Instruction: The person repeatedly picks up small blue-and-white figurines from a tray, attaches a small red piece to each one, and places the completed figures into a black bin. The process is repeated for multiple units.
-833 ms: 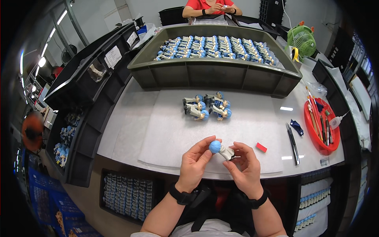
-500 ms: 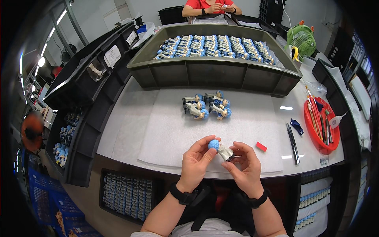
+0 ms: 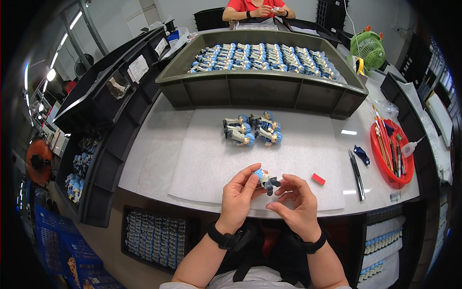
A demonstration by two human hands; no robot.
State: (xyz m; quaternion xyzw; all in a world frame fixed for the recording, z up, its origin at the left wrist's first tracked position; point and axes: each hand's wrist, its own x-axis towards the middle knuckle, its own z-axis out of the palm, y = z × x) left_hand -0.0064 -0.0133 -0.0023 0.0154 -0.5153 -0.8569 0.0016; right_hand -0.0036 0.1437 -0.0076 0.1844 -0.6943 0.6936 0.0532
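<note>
My left hand (image 3: 239,196) pinches a small toy figure (image 3: 265,179) with blue hair and a grey body, just above the near edge of the white mat (image 3: 202,159). My right hand (image 3: 294,202) hovers beside it, fingers curled and touching the figure's lower part. Further out on the mat lies a cluster of several like figures (image 3: 252,128). Behind them stands a large grey-green crate (image 3: 260,86) filled with rows of the same figures.
A small red block (image 3: 318,179) lies right of my hands, then dark tweezers (image 3: 356,168) and a red tray (image 3: 392,149) of brushes and tools. Black bins (image 3: 103,103) line the left. A green fan (image 3: 368,45) and another person (image 3: 257,8) are at the far side.
The figure has been turned in my hands: its blue head now points toward my left fingers and the grey body shows. My right hand has loosened and shifted slightly right.
</note>
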